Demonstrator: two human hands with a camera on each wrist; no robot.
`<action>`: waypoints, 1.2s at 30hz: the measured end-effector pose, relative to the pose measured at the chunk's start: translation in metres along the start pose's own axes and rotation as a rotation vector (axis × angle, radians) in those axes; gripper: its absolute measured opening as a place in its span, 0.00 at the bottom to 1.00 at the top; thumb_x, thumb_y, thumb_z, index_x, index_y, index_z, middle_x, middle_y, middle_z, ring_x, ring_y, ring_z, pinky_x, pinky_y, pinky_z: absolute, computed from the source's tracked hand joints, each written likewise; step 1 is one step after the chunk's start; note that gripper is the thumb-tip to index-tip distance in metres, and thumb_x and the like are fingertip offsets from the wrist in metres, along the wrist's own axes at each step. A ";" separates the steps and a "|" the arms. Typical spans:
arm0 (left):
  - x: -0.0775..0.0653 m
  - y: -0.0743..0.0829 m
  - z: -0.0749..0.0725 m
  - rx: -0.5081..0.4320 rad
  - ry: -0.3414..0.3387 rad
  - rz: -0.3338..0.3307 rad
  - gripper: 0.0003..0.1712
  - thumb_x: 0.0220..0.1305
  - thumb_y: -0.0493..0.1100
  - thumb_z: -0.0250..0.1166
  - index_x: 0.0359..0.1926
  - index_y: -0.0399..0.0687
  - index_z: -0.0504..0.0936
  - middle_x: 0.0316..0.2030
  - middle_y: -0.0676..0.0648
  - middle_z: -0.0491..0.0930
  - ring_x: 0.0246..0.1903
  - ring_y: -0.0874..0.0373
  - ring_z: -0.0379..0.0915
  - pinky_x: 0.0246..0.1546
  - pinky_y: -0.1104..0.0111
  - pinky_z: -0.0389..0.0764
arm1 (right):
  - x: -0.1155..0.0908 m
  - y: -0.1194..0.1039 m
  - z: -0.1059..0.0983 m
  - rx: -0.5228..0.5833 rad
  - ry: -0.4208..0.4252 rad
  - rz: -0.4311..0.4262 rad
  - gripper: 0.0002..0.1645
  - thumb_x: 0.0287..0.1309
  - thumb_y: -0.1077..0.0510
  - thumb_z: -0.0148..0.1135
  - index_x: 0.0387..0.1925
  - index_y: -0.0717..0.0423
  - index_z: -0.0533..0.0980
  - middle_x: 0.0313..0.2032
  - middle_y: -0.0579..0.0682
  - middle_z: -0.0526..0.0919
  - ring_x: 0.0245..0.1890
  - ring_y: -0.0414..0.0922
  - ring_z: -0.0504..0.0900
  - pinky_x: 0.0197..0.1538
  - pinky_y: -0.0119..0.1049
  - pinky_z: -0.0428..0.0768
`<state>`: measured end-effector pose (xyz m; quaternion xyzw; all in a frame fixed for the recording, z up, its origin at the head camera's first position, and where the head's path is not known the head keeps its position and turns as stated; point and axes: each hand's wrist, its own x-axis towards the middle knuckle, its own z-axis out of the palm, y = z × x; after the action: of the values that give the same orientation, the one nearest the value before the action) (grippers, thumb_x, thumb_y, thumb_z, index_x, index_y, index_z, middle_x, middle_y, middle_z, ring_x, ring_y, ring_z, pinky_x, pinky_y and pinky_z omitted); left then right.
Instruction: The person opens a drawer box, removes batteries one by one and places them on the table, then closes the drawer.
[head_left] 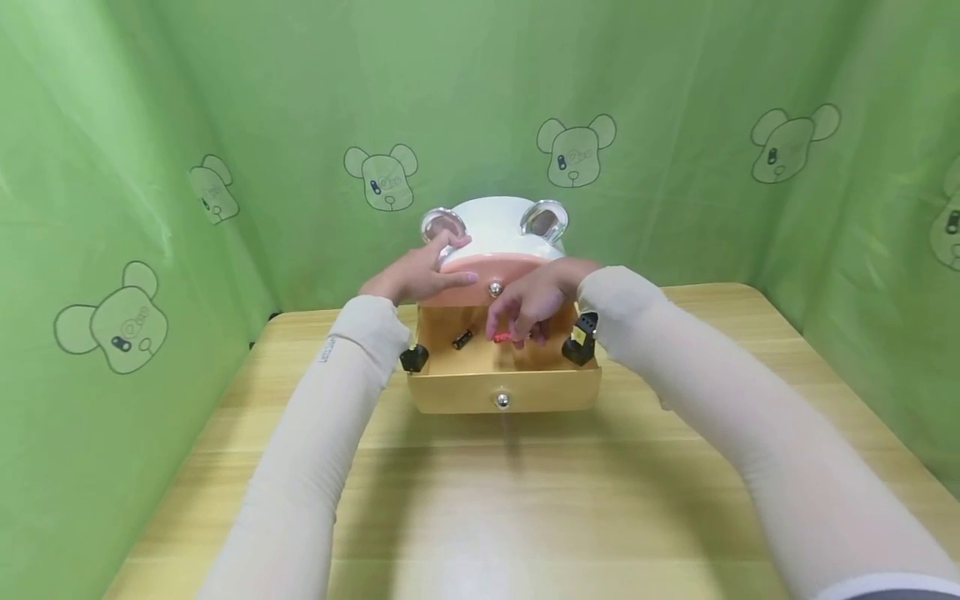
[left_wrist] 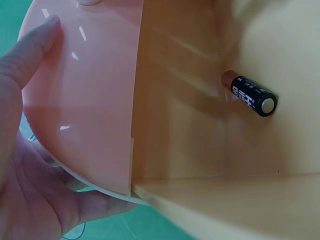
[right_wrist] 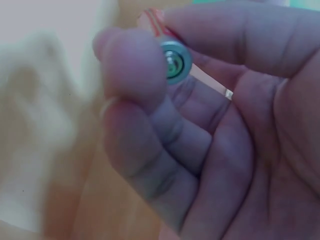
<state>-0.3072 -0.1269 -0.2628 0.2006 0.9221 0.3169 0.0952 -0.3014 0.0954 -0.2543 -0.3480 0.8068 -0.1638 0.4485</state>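
Note:
A white box point(head_left: 495, 223) with silver-rimmed ears has a pink upper drawer front point(head_left: 480, 270) and a yellow lower drawer point(head_left: 465, 394) pulled out. My left hand point(head_left: 416, 273) holds the box's left side, its thumb point(left_wrist: 37, 42) on the pink front and the other fingers partly hidden behind the edge. Over the yellow drawer, my right hand point(head_left: 540, 298) pinches a red battery point(right_wrist: 176, 62) between thumb and fingertips; its metal end faces the right wrist camera. A black battery point(left_wrist: 250, 94) with a copper-coloured end lies on the drawer floor, to the left of the right hand.
A wooden table point(head_left: 465, 517) carries the box near its back edge. Green curtains point(head_left: 480, 75) printed with bear heads stand behind and at both sides. The yellow drawer projects toward me, with a silver knob point(head_left: 502, 401) on its front.

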 end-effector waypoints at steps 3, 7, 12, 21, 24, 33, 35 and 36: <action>0.000 -0.001 -0.001 -0.002 0.005 0.014 0.42 0.57 0.69 0.62 0.68 0.67 0.57 0.73 0.53 0.55 0.67 0.44 0.57 0.64 0.43 0.59 | -0.003 -0.001 0.001 0.003 0.020 -0.004 0.27 0.61 0.68 0.52 0.63 0.60 0.66 0.43 0.58 0.79 0.30 0.44 0.79 0.37 0.37 0.82; -0.002 -0.001 -0.003 0.000 0.012 0.014 0.41 0.58 0.69 0.62 0.67 0.66 0.58 0.73 0.59 0.53 0.68 0.45 0.56 0.65 0.43 0.59 | -0.007 0.000 0.002 0.003 0.053 0.000 0.27 0.60 0.68 0.53 0.62 0.59 0.67 0.42 0.57 0.79 0.28 0.45 0.79 0.37 0.40 0.82; -0.003 -0.002 -0.004 0.000 0.014 0.003 0.42 0.57 0.70 0.61 0.68 0.68 0.57 0.73 0.50 0.56 0.67 0.43 0.57 0.64 0.42 0.59 | -0.014 0.006 0.005 0.017 0.099 -0.017 0.29 0.57 0.69 0.55 0.61 0.59 0.67 0.41 0.58 0.79 0.28 0.45 0.79 0.36 0.40 0.82; -0.001 -0.002 -0.002 0.003 0.007 -0.001 0.44 0.56 0.71 0.61 0.71 0.70 0.56 0.71 0.44 0.59 0.66 0.42 0.57 0.64 0.42 0.58 | -0.021 0.010 0.013 0.030 0.181 -0.061 0.26 0.57 0.69 0.54 0.59 0.58 0.69 0.38 0.57 0.77 0.27 0.45 0.78 0.36 0.41 0.82; -0.001 -0.001 0.000 0.004 0.006 0.002 0.44 0.57 0.71 0.62 0.71 0.71 0.56 0.70 0.44 0.60 0.66 0.42 0.58 0.64 0.42 0.59 | -0.024 0.012 0.017 0.031 0.205 -0.078 0.26 0.56 0.70 0.54 0.58 0.58 0.69 0.37 0.57 0.76 0.26 0.45 0.77 0.35 0.41 0.82; 0.001 0.000 0.001 0.007 -0.003 0.004 0.44 0.56 0.71 0.62 0.69 0.67 0.58 0.70 0.44 0.61 0.65 0.42 0.59 0.64 0.44 0.60 | -0.035 0.016 0.020 0.023 0.266 -0.106 0.23 0.58 0.70 0.51 0.56 0.58 0.70 0.38 0.60 0.75 0.27 0.48 0.79 0.37 0.49 0.83; 0.001 0.000 0.000 0.008 -0.004 0.006 0.43 0.56 0.70 0.62 0.69 0.66 0.58 0.70 0.45 0.59 0.66 0.42 0.59 0.64 0.44 0.60 | -0.037 0.016 0.021 0.031 0.276 -0.113 0.25 0.56 0.71 0.50 0.57 0.58 0.70 0.38 0.62 0.75 0.28 0.48 0.79 0.38 0.51 0.83; 0.001 0.000 0.000 0.009 -0.006 0.007 0.43 0.56 0.70 0.62 0.69 0.66 0.58 0.71 0.45 0.59 0.66 0.43 0.58 0.64 0.45 0.60 | -0.038 0.016 0.021 0.039 0.279 -0.115 0.25 0.56 0.72 0.50 0.57 0.58 0.69 0.39 0.63 0.75 0.28 0.49 0.79 0.39 0.51 0.83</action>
<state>-0.3083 -0.1262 -0.2631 0.2052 0.9226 0.3124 0.0958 -0.2772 0.1346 -0.2517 -0.3588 0.8366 -0.2516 0.3286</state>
